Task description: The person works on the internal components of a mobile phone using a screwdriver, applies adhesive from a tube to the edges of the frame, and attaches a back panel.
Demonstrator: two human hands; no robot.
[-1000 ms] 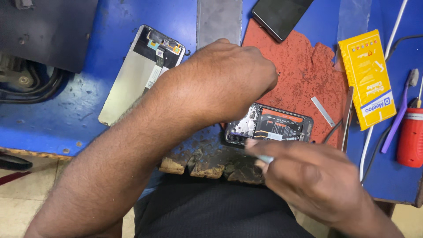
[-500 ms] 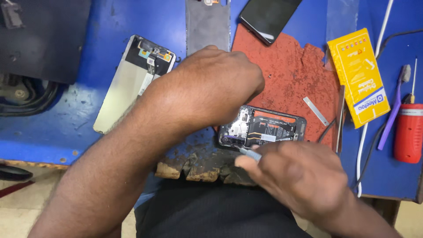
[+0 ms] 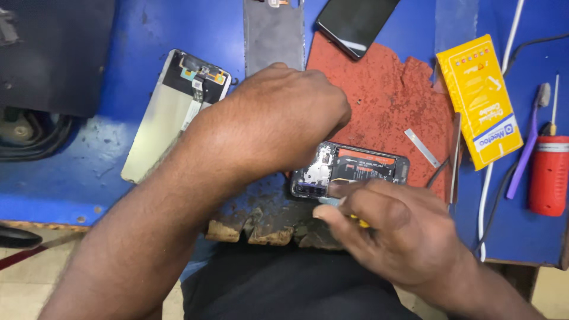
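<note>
1. Head view: my left hand point(image 3: 278, 121) lies curled, palm down, over the left end of the opened phone point(image 3: 351, 170), pressing it onto the red mat point(image 3: 385, 95); its fingertips are hidden, so I cannot tell whether they grip the edge.
2. My right hand point(image 3: 385, 228) is closed around a small tool point(image 3: 341, 204) with a yellow handle and pale tip, which touches the phone's near edge.
3. The phone lies flat, back off, with its board and orange-marked battery showing, at the near edge of the mat, above the crumbled edge of the worktop point(image 3: 89, 178).
4. To the left lies a detached screen point(image 3: 172, 112), face down; a dark phone point(image 3: 355, 21) sits at the top.
5. To the right lie a yellow packet point(image 3: 480, 98), a purple toothbrush point(image 3: 527, 142) and a red bottle point(image 3: 548, 175).
</note>
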